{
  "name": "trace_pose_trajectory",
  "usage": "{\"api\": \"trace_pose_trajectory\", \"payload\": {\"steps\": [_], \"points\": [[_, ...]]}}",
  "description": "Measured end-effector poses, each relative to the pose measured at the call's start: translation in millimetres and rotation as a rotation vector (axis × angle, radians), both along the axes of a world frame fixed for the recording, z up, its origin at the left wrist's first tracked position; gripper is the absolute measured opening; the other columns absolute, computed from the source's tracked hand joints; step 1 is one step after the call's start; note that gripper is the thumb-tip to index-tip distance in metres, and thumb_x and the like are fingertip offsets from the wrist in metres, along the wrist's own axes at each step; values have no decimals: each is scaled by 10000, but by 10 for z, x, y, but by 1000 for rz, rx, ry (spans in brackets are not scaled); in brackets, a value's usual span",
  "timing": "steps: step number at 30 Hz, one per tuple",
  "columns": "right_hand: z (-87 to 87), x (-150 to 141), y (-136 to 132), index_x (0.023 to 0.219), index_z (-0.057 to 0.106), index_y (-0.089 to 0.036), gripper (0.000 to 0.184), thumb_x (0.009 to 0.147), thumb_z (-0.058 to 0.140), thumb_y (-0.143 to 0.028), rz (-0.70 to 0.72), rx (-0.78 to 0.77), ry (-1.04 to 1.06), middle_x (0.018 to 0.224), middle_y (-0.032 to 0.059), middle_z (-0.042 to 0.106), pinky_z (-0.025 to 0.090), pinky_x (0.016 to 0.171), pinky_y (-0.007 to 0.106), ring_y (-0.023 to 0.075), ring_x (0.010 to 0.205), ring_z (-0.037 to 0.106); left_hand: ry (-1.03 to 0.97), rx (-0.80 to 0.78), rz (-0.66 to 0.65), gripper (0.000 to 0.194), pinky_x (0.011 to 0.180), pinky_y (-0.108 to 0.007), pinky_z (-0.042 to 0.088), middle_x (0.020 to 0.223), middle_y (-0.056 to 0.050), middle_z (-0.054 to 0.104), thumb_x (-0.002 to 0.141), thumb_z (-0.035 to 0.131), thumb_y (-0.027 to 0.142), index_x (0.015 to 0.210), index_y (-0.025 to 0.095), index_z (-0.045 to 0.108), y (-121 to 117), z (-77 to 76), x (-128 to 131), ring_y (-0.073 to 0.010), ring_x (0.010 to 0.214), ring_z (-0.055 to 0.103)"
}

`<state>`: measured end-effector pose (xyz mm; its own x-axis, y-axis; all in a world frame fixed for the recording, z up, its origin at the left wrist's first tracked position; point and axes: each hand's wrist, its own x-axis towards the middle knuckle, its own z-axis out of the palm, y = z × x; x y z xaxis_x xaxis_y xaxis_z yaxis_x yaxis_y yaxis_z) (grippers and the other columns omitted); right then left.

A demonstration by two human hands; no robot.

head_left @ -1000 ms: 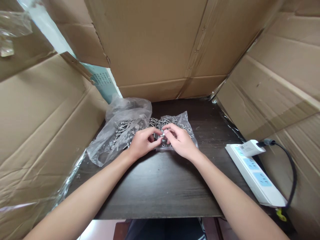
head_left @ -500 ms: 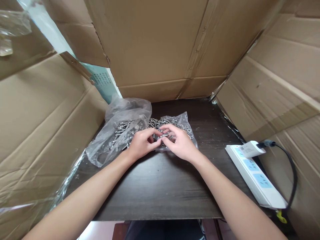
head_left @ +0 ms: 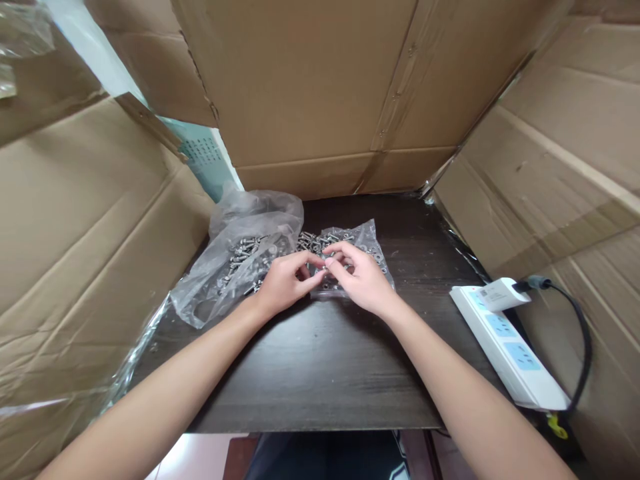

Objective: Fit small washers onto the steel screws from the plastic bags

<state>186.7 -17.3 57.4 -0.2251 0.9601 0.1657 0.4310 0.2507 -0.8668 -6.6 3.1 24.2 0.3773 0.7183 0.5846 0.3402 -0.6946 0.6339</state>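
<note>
My left hand (head_left: pixel 290 279) and my right hand (head_left: pixel 363 280) meet at the fingertips over the loose hardware. Both pinch one small metal bolt (head_left: pixel 325 268), mostly hidden by the fingers; whether a nut or washer sits on it I cannot tell. Beyond the hands lies a pile of bolts (head_left: pixel 309 241). A clear plastic bag (head_left: pixel 200 297) with more bolts (head_left: pixel 243 253) in it spreads beside my left hand. Under and behind my right hand is a flat clear bag (head_left: pixel 367 232), with washers (head_left: pixel 379 257) on it.
All this rests on a dark wooden table (head_left: pixel 310 373). Cardboard walls (head_left: pixel 310 87) stand at the back and both sides. At the right lies a white power strip (head_left: pixel 510 350) with a plugged-in white adapter (head_left: pixel 500 295) and black cable (head_left: pixel 586 347).
My fingertips have closed further around the bolt, so less of it shows. The whole view has shifted slightly; the bags and piles stay put.
</note>
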Motion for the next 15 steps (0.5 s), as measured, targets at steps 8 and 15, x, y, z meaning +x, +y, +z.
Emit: {"api": "trace_pose_trajectory", "payload": {"steps": [8, 15], "points": [[1, -5, 1, 1108, 661, -205, 224, 904, 616, -284, 5, 36, 20, 932, 49, 732, 541, 688, 287, 189, 838, 704, -37, -38, 10, 82, 594, -160, 506, 773, 11, 747, 889, 739, 170, 970, 155, 736, 9, 4, -19, -71, 548, 621], [45, -8, -12, 1017, 697, -205, 152, 895, 624, -260, 7, 86, -72, 926, 38, 762, 505, 687, 288, 180, 787, 698, -42, -51, 14, 83, 602, -163, 514, 776, 6, 749, 893, 732, 174, 972, 155, 744, 6, 13, -15, -72, 549, 621]]}}
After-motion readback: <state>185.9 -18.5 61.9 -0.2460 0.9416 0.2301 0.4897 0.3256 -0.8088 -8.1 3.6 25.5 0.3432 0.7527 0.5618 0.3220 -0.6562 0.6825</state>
